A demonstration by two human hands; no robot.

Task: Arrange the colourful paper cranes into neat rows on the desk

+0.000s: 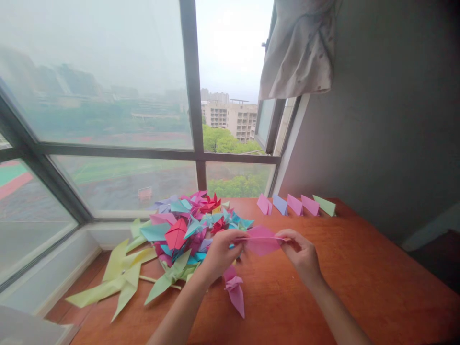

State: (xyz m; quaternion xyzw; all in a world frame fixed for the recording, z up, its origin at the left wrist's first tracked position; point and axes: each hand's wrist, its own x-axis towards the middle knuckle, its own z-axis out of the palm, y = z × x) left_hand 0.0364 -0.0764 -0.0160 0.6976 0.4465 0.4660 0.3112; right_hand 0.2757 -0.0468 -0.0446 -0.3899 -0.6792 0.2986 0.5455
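Note:
Between my two hands a pink folded paper [263, 245] is held up above the table, its crease running level from side to side. My left hand [223, 251] pinches the left end. At the right end, the fingers of my right hand [300, 251] are closed on the same paper. Just beyond my left hand lies a heap of folded paper pieces in several colours, among them a red one [176, 234] and a light blue one [155, 232]. A pink paper piece with a knotted-looking middle [234, 283] rests on the table below my left hand.
Along the back of the brown table [359, 278] stands a row of folded papers: pink [264, 204], blue [280, 204] and green [325, 205] among them. A yellow-green paper pinwheel [124, 275] lies at the left. Windows rise behind, with a bunched curtain [300, 52] at the upper right.

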